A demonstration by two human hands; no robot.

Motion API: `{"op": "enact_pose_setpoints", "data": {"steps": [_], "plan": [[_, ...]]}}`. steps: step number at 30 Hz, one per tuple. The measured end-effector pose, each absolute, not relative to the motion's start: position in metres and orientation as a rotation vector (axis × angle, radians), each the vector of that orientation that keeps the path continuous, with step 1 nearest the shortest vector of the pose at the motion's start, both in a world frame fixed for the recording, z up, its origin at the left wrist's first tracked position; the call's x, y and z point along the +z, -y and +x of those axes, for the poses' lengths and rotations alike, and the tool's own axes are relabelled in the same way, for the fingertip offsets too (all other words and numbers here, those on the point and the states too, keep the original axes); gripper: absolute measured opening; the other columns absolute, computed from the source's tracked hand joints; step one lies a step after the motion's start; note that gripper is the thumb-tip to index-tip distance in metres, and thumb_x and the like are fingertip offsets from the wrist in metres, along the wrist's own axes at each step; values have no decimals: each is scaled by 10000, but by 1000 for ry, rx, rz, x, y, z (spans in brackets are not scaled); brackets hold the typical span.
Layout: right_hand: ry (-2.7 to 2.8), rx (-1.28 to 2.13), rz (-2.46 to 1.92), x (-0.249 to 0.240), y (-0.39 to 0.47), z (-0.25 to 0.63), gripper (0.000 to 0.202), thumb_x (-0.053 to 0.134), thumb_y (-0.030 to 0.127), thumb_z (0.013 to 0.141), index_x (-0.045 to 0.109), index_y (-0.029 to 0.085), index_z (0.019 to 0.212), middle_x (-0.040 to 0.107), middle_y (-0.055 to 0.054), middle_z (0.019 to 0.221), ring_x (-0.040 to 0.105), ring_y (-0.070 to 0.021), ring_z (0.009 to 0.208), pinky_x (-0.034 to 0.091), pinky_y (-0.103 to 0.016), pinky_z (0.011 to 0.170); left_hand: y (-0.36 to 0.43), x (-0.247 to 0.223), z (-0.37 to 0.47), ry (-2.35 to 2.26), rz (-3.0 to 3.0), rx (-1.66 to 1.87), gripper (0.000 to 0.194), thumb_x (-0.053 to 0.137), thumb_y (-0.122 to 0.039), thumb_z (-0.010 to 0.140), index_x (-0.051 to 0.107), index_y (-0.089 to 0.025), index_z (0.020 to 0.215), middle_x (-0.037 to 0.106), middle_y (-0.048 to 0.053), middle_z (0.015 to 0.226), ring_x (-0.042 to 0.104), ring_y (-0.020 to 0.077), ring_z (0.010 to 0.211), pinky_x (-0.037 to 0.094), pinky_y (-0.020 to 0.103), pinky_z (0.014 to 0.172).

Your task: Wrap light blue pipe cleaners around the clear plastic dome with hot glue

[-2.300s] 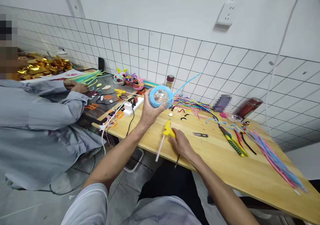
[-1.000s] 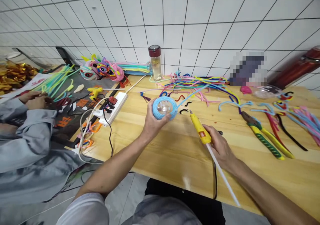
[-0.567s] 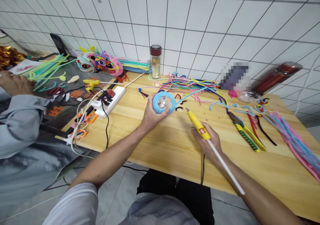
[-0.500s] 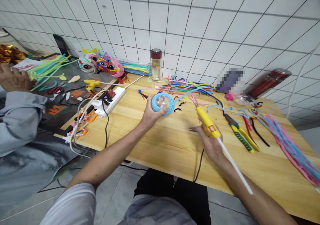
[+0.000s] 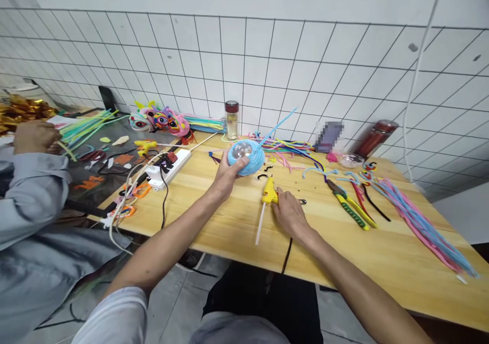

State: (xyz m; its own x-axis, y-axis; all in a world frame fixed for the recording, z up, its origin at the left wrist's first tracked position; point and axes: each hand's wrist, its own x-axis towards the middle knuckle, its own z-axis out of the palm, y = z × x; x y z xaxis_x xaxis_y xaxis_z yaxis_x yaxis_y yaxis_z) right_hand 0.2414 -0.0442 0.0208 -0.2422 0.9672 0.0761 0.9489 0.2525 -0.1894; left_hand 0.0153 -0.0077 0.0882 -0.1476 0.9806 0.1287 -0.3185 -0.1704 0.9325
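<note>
My left hand [image 5: 225,174] grips a clear ball [image 5: 241,150] wrapped in coils of light blue pipe cleaner [image 5: 252,164]; a loose end sticks up to the right. The thumb presses on the near side of the coils. My right hand [image 5: 292,210] has its fingers closed at the handle of a yellow hot glue gun [image 5: 270,192], low over the table or resting on it. The gun's nozzle points away from me, and a white glue stick [image 5: 260,224] sticks out of its back. Short black pipe cleaner pieces [image 5: 263,176] lie just beyond the nozzle.
Green-and-yellow pliers [image 5: 349,206] and pink and blue pipe cleaners [image 5: 424,222] lie at the right. A white power strip [image 5: 168,170] with cords is at the left. A glass bottle [image 5: 232,122] stands by the wall. A co-worker's hand [image 5: 38,136] is at far left.
My right hand has moved left and turned the glue gun, bringing it lower by the table. My left hand has tilted the blue-wrapped ball, and its loose end now points upward.
</note>
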Motion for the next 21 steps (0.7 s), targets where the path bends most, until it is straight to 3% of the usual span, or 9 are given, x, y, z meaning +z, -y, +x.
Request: {"op": "enact_pose_setpoints", "data": {"steps": [5,11,16,21], "plan": [[2339,136,-1910,21,48,236,567,487,153,995,494,31,1548,722,-261,1283,676,-360,1186,479,-433,1004,-6,66,25,-1045,1160,1577,838,874,-576,670,543,-232,1358,715,113,1353,717,282,1210,642,378,936],[2290,148,-1850,19,40,264,589,491,311,1062,471,56,1592,713,-247,1381,642,-372,1260,461,-474,1089,-13,28,27,-1147,1192,1601,888,876,-603,673,519,-223,1392,695,130,1394,687,309,1299,568,454,1110],[2290,201,-1702,16,41,320,403,438,236,1064,735,150,1323,751,-179,1331,639,-324,1266,466,-456,1137,-14,17,20,-1160,1161,1597,861,907,-556,654,553,-231,1368,709,112,1366,680,305,1291,545,458,1150],[2187,141,-1747,12,34,360,338,500,206,1011,804,163,1153,795,-175,1163,676,-333,1149,493,-492,1087,-15,14,18,-1151,1249,1596,807,884,-552,712,553,-244,1380,699,104,1381,678,297,1293,557,454,1140]]}}
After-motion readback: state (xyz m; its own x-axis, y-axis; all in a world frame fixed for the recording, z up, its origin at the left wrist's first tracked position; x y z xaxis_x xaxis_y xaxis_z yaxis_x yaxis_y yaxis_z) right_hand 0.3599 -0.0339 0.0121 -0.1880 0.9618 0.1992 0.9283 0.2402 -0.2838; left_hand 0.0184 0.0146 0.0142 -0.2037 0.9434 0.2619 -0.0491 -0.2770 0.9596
